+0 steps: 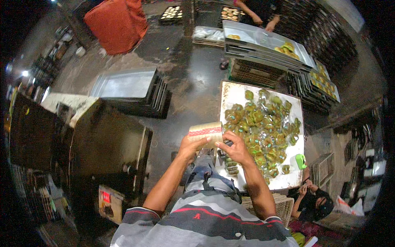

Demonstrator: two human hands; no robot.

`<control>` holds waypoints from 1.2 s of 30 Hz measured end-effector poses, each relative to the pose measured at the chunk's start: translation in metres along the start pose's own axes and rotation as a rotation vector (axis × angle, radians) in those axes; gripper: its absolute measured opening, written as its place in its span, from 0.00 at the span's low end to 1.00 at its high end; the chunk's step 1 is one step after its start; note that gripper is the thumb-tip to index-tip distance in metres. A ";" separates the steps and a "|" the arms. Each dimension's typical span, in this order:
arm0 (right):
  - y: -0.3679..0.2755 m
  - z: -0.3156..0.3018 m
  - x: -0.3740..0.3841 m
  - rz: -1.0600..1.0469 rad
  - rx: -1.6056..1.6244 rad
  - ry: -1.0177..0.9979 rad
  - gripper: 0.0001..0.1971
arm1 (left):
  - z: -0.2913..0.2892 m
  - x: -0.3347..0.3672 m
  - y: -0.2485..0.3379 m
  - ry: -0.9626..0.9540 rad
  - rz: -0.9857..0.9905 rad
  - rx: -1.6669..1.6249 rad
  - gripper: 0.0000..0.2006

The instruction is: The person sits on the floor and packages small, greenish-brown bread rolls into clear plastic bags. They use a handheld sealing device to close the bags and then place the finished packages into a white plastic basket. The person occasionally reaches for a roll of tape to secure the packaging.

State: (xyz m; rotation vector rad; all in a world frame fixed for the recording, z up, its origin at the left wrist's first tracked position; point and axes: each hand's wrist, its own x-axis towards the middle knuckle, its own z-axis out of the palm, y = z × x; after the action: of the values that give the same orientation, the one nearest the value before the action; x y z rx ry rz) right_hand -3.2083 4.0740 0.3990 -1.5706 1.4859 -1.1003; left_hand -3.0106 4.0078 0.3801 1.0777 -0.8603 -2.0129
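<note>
Both hands grip a beige ribbed cylinder [204, 130] in front of my body; it looks like a stack of tape rolls, with a red-and-white band around it. My left hand [190, 147] is closed around its left part, thumb along the near side. At its right end, my right hand [236, 149] is closed too, with fingertips against the open end. Just right of that hand stands a white-topped table [230, 94], heaped with small buns in clear wrappers [257, 131]. Near the table's right edge lies a bright green plastic piece [300, 161].
Stacked metal trays [127, 84] stand ahead left, beside a large dark metal cabinet [105, 152]. Across the table, another person's hands [263, 25] are over trays of buns [288, 50]. A second person [314, 201] sits at the lower right. An orange cover [117, 26] drapes something behind.
</note>
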 end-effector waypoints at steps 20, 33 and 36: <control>0.002 0.088 -0.048 0.356 0.374 -0.312 0.10 | -0.105 -0.069 -0.060 0.166 -0.217 -0.063 0.24; -0.019 0.027 -0.056 0.344 0.260 -0.317 0.09 | -0.167 -0.111 -0.056 0.217 -0.357 0.014 0.24; 0.003 0.036 -0.037 0.392 0.313 -0.336 0.09 | -0.164 -0.106 -0.036 0.309 -0.227 0.173 0.24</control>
State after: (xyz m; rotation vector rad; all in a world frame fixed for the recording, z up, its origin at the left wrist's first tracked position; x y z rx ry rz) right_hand -3.1761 4.1082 0.3781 -1.1208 1.2526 -0.7552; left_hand -2.8330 4.0759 0.3239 1.5983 -0.7870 -1.9041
